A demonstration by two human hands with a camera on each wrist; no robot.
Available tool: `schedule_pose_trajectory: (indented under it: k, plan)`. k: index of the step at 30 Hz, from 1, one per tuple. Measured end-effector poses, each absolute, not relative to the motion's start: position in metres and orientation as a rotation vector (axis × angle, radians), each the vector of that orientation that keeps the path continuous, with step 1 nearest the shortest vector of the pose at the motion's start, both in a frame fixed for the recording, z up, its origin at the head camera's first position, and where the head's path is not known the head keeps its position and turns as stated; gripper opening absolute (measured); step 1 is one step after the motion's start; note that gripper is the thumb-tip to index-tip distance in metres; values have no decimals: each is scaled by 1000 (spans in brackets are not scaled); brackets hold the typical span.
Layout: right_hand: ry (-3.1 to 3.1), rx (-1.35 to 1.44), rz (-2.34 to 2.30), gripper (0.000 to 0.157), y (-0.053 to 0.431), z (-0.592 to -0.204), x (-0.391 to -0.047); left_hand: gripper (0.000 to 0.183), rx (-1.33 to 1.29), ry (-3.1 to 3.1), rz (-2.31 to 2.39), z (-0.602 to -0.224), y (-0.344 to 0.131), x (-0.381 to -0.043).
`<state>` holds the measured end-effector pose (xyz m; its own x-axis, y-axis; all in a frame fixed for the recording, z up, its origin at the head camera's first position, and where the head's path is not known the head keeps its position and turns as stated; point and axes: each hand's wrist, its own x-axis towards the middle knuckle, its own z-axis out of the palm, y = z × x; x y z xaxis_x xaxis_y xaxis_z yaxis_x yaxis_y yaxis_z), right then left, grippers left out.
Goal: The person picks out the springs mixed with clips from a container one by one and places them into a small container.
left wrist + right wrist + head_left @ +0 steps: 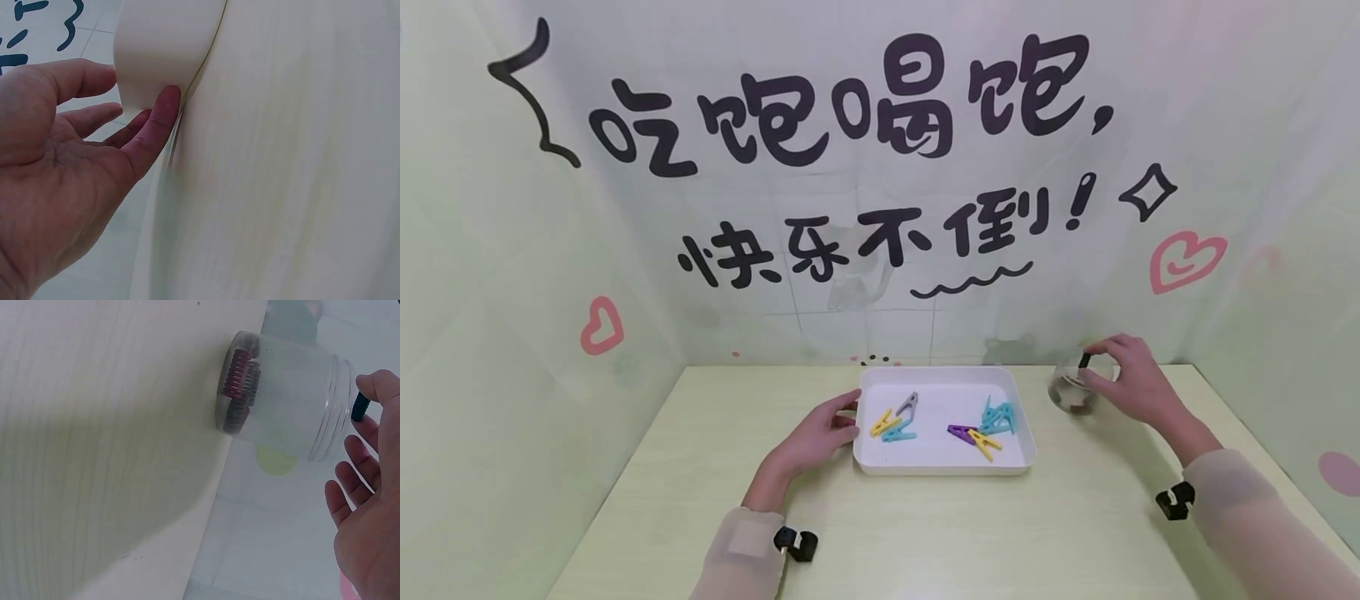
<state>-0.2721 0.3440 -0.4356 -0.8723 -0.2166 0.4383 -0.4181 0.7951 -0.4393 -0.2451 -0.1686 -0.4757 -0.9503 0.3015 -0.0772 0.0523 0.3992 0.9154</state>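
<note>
My right hand (pixel 1129 379) pinches a small black ribbed piece (pixel 360 407) between thumb and index finger, right at the mouth of a clear jar (pixel 290 400). The other fingers of that hand are loosely bent. Several ribbed pieces, reddish (pixel 237 374) and dark, lie at the jar's bottom. My left hand (pixel 816 433) is at the left end of a white tray (pixel 943 468), fingertips against its side wall. In the tray are small clothespins: grey (pixel 907 405), yellow (pixel 884 423) and blue at the left, purple (pixel 961 433), yellow and several blue ones (pixel 997 417) at the right.
The pale wooden table (pixel 970 533) ends at a back wall sheet (pixel 820 333) with large black writing. Sheets also hang at both sides. The jar stands near the table's back right corner. A black wrist mount (pixel 1176 501) is on each sleeve.
</note>
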Motion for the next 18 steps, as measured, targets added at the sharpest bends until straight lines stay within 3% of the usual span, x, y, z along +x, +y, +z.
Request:
schedule_pose_trajectory:
  k: [6, 13, 18]
  plan:
    - [-2644, 393, 812, 33, 348, -440, -273, 62, 314, 2437, 1567, -476, -168, -245]
    - [-2672, 311, 856, 59, 352, -446, -273, 62, 319, 2437, 1560, -476, -168, -245]
    - [-2672, 298, 881, 66, 352, -448, -272, 61, 319, 2426, 1569, -476, -169, -246]
